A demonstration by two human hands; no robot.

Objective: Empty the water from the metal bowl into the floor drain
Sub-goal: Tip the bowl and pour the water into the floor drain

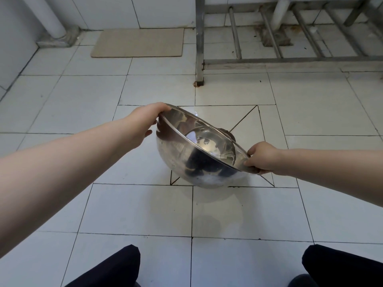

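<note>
A large shiny metal bowl (186, 160) hangs tilted above the white tiled floor, its open side turned away from me and to the upper right. My left hand (146, 123) grips its rim at the upper left. My right hand (262, 158) grips the rim at the lower right. A little water lies low in the bowl near the right rim. Just past the far rim a dark round floor drain (229, 134) peeks out, mostly hidden by the bowl, set in a square of tiles cut with diagonal seams.
A metal rack leg (200, 42) stands on the floor behind the bowl, with low crossbars (290, 60) running to the right. A beige mat (138, 42) lies by the back wall. A white pipe (49, 17) rises at the back left. My dark-trousered knees (116, 266) show at the bottom.
</note>
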